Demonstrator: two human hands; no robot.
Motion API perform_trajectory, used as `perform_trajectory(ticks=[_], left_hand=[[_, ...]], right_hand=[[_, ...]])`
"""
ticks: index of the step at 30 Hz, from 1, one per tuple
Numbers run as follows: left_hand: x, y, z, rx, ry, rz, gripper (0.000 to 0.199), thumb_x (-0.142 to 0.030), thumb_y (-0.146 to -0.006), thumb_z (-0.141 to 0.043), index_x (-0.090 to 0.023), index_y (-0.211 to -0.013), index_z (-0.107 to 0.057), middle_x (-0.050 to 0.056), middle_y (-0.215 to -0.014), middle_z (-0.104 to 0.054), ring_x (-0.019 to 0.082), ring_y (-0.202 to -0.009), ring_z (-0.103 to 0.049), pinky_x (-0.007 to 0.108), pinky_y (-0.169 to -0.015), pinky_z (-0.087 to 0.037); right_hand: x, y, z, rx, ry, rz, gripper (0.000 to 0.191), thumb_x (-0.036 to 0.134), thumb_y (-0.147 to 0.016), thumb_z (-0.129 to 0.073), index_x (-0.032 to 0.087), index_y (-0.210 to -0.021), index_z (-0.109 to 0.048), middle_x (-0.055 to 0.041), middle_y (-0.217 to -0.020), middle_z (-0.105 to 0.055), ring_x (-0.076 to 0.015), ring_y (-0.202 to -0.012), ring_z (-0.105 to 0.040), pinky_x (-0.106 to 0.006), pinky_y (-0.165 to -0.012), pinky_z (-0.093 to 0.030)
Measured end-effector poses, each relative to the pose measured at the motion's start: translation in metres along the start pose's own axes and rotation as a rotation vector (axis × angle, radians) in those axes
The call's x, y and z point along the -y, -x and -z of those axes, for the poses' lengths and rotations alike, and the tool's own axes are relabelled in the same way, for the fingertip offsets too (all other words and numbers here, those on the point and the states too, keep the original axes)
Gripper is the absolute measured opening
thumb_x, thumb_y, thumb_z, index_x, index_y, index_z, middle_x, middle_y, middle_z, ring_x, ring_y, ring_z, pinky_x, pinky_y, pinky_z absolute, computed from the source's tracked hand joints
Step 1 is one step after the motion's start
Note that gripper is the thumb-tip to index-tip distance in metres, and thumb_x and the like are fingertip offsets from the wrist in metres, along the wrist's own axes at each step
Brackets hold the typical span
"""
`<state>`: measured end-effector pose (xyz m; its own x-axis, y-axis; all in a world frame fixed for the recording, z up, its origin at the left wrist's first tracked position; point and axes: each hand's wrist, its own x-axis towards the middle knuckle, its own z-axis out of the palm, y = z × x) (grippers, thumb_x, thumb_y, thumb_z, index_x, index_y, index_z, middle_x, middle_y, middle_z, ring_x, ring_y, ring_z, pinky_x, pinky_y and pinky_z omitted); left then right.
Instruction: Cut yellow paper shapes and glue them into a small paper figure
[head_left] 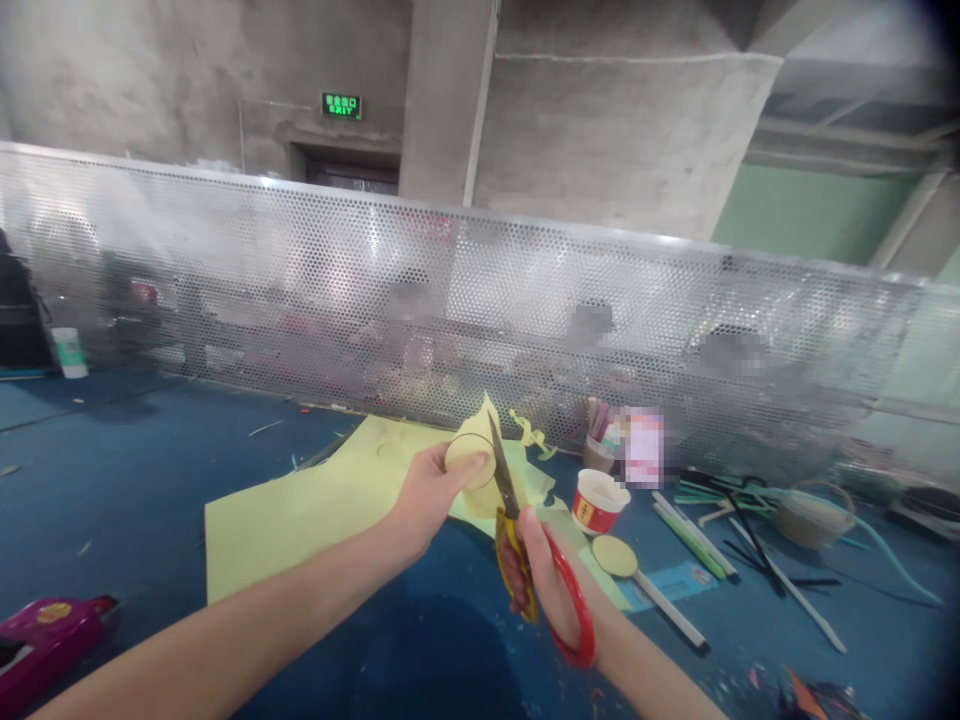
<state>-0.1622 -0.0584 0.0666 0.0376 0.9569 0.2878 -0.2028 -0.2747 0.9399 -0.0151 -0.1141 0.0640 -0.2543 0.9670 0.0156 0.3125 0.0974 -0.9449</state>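
Note:
My left hand [426, 495] pinches a small piece of pale yellow paper [469, 457] with a dark curved outline on it, thumb on top. In my right hand [541, 560] is a pair of scissors [505, 485] with red and yellow handles, fingers through the loops. Its blades point up along the right edge of the piece. Under and behind my hands lies a large yellow sheet [292, 510] with a ragged right side. A cut yellow disc [615, 556] rests right of the scissors, beside a white marker [671, 612].
A red and white paper bowl [598, 500] stands beyond my right hand. Farther right are green-and-white pens [694, 540], pipe cleaners and a small basket [814, 515]. A purple tool [49, 650] lies at near left. A perforated metal panel [300, 280] bounds the blue table's far side.

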Motion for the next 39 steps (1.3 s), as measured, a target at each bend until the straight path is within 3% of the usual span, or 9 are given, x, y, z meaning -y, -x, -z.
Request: perform_trajectory(ticks=[13, 29, 39], left_hand=[[0.0007, -0.0024, 0.0021, 0.027, 0.058, 0.008, 0.029, -0.037, -0.069, -0.069, -0.013, -0.085, -0.068, 0.006, -0.079, -0.071, 0.019, -0.07, -0.063, 0.029, -0.066, -0.048], [-0.0029, -0.0066, 0.004, -0.049, 0.003, -0.001, 0.019, -0.032, -0.068, -0.068, -0.013, -0.07, -0.067, 0.002, -0.066, -0.064, 0.014, -0.063, -0.054, 0.023, -0.061, -0.041], [-0.0027, -0.0062, 0.0038, -0.038, 0.002, -0.019, 0.021, -0.033, -0.068, -0.068, -0.013, -0.065, -0.065, 0.001, -0.065, -0.063, 0.012, -0.063, -0.052, 0.022, -0.061, -0.039]], right_hand=[[-0.0079, -0.0054, -0.0003, -0.072, 0.042, -0.024, 0.059, 0.074, -0.077, -0.029, 0.022, -0.049, -0.033, 0.0055, -0.038, -0.031, -0.0097, -0.032, -0.036, -0.024, -0.035, -0.038], [-0.0051, -0.0043, 0.0016, -0.083, 0.109, -0.031, 0.061, 0.073, -0.079, -0.026, 0.021, -0.047, -0.033, 0.0046, -0.035, -0.033, -0.0092, -0.031, -0.038, -0.023, -0.035, -0.041], [-0.0063, -0.0045, -0.0004, -0.095, 0.092, -0.045, 0.062, 0.075, -0.077, -0.025, 0.021, -0.047, -0.031, 0.0058, -0.035, -0.03, -0.0071, -0.03, -0.033, -0.021, -0.034, -0.039]])
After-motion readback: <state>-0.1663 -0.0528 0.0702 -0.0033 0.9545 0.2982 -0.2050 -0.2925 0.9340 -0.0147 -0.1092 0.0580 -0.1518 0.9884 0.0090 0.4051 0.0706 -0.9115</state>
